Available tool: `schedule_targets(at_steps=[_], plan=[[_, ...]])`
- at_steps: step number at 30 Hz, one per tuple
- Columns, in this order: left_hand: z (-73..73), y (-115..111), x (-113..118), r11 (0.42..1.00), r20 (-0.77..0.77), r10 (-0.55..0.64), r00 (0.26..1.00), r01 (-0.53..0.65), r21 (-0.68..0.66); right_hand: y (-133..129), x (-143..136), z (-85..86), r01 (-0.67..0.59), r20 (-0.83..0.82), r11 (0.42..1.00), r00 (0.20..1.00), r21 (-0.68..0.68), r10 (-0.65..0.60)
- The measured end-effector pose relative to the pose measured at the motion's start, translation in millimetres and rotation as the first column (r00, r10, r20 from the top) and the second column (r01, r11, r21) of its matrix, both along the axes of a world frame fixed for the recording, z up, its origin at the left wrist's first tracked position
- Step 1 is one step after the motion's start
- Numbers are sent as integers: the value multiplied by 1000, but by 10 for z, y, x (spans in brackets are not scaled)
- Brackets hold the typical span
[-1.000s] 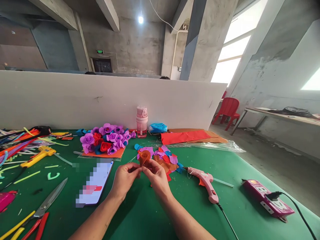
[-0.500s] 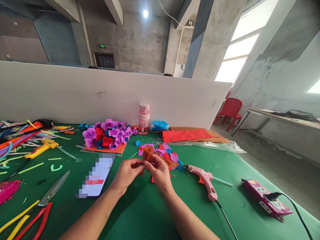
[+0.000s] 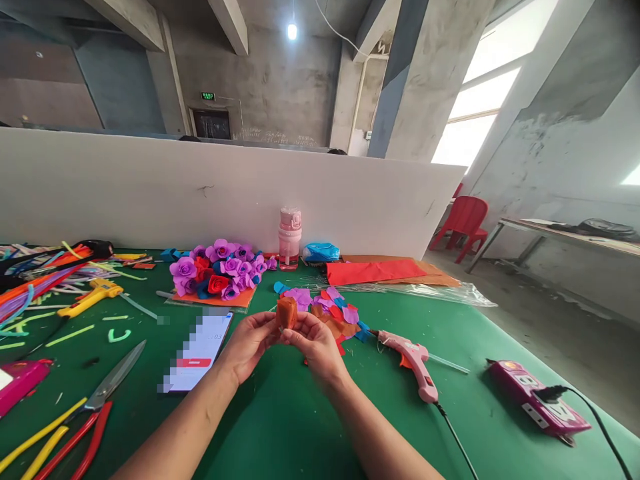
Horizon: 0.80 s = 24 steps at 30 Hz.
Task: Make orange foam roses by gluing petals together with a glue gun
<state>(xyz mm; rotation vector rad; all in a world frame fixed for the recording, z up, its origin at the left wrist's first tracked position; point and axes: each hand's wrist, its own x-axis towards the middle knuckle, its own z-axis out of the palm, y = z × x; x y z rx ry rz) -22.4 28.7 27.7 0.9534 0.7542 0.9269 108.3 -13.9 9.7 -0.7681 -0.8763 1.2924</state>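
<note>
Pink bottle (image 3: pixel 290 241), contents unclear, stands beyond both hands' fingers (image 3: pixel 262 327) (image 3: pixel 303 340) gripping a brown flower (image 3: pixel 287 313).

We see a moderately lit room, with daylight blown out to plain white in the window (image 3: pixel 477 113) at upper right. A bare bulb (image 3: pixel 292 31) glares at top centre, haloed, while the upper left stays dim. Soft shadow darkens the tabletop (image 3: pixel 395 440) at lower centre. The brown folded piece (image 3: pixel 287 313) at mid-frame looks fairly clear to us. Wide-angle stretching leans the pillar (image 3: pixel 420 80), and blocky pixelation masks part of the phone (image 3: pixel 200 353).
</note>
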Motion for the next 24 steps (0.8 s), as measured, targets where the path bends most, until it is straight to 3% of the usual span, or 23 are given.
schedule_targets(at_steps=[24], plan=[[1, 9, -14, 995, 38, -74, 997, 71, 69, -20, 67, 38, -8, -60, 999, 998, -47, 5]])
